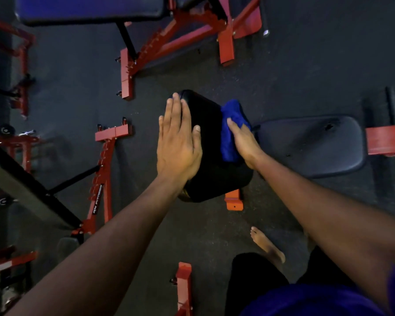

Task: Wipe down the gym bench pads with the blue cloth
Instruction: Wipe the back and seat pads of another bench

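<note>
The blue cloth (230, 131) is a deep, saturated blue, bunched and folded into a thick wad with soft creases, and it lies against the right edge of a black bench pad (212, 142). Part of it spills over that edge, and a rounded fold sticks out past the pad's far right corner. The right hand (244, 142) presses on the cloth from the right; its thumb lies straight along the fabric, while the other fingers are hidden behind the cloth and pad, so I cannot tell whether they curl round it.

The pad is glossy black with rounded corners, seen from above and tilted, its near end lower in the view. The left hand (180, 142) rests flat on the pad's left side, fingers (177, 106) straight and close together, reaching the far left corner, holding nothing.

Just right of the pad is a second, flatter black seat pad (312, 144) with small scuffs on its surface, joined to a red frame piece (385, 140). An orange-red bracket (234, 199) shows below the pad's near edge. Other red-framed benches (160, 49) stand on the dark rubber floor (78, 87) at the far and left sides. A bare foot (267, 245) stands on the floor near the person's dark trousers.
</note>
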Available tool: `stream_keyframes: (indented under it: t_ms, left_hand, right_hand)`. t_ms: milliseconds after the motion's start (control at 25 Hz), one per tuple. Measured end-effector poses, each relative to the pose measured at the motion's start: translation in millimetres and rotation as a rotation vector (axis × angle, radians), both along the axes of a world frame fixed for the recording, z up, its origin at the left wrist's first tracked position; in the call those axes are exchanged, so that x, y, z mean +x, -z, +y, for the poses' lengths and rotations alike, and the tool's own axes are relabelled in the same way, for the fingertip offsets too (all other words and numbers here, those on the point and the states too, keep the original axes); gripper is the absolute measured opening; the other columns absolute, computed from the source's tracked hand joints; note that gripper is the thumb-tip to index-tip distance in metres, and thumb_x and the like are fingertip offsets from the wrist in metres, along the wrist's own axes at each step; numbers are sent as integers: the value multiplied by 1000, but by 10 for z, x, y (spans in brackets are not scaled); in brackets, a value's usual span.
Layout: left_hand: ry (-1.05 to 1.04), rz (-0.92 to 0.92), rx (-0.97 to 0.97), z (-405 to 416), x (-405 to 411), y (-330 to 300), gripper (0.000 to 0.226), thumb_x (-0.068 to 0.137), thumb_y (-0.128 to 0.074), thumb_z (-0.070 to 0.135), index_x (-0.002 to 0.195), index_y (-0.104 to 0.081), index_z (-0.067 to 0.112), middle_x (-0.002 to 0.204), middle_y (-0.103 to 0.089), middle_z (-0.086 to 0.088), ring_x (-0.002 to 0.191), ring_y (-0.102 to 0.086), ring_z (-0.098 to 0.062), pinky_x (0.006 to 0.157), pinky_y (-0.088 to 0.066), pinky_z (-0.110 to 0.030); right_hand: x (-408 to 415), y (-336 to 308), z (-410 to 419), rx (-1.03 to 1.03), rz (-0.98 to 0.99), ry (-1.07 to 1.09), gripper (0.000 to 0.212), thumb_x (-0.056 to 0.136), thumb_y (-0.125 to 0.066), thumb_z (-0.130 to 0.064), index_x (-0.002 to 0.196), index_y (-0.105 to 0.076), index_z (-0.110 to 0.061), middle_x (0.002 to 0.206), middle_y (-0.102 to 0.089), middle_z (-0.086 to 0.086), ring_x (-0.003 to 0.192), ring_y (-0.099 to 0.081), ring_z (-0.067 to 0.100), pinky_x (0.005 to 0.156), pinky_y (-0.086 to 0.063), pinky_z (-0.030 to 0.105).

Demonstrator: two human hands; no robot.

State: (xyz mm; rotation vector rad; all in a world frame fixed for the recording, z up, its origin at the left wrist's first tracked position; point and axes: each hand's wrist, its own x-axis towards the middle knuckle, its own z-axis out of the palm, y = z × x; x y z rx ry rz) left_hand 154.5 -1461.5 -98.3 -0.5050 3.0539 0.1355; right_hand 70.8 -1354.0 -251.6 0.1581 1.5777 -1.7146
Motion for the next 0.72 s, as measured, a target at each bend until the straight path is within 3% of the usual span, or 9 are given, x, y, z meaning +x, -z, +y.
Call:
stream_keyframes:
  t_ms: [120,200,240,320,440,520,640,720]
  left_hand:
    - [-6,1,-23,78,7,-72,56,111,-30,38,162,-25,14,172,-10,-9,159,-3,-22,129,-3,-48]
    - [101,63,-65,179,40,-220,53,110,-36,39,157,-39,15,167,-28,-12,156,-22,-27,127,-8,-52]
    - [203,132,-54,257,94,-281,52,108,-40,39,152,-48,13,160,-41,-14,150,-36,-29,125,-19,-53]
    - [363,239,177,577,301,-367,56,103,-48,46,145,-55,11,143,-59,-11,131,-58,-29,113,-41,-47]
    - [387,168,441,1374,760,-346,77,88,-60,65,149,-45,20,139,-60,-1,124,-56,-15,106,-43,-30]
    - [273,292,643,1677,972,-355,60,87,-62,50,138,-58,19,128,-65,5,117,-59,-8,103,-46,-26]
    - [103,453,985,1634,1113,-477,22,92,-54,20,104,-72,25,101,-69,17,96,-64,2,86,-49,-23]
    - [-7,436,1180,1505,1200,-565,30,99,-51,11,92,-65,37,89,-65,19,87,-59,3,82,-45,-23]
  right_hand:
    - [156,-438,579,-193,-208,83,48,97,-52,-51,131,-59,-18,123,-70,0,115,-65,15,109,-45,39]
    - [221,-831,903,-246,-236,156,50,95,-50,-56,123,-64,-17,111,-74,4,105,-70,18,97,-53,35]
    - [259,-1023,1034,-257,-220,186,51,96,-48,-57,122,-65,-16,109,-75,5,102,-71,18,91,-55,33]
    - [369,-1371,1286,-213,-150,224,50,96,-48,-56,120,-65,-16,106,-75,4,97,-72,18,84,-56,31]
    - [560,-1767,1626,-127,-52,210,44,93,-54,-54,117,-63,-18,97,-73,5,85,-70,18,78,-58,33]
    - [733,-1999,1788,-97,-7,166,38,93,-56,-52,116,-62,-22,93,-74,3,82,-71,16,73,-58,32]
    - [981,-2248,1964,-15,46,69,33,95,-53,-53,122,-59,-34,108,-75,-4,100,-71,15,87,-56,37]
    - [1115,-2352,2056,61,88,-42,33,95,-51,-53,123,-59,-39,118,-71,-7,109,-67,18,85,-56,41]
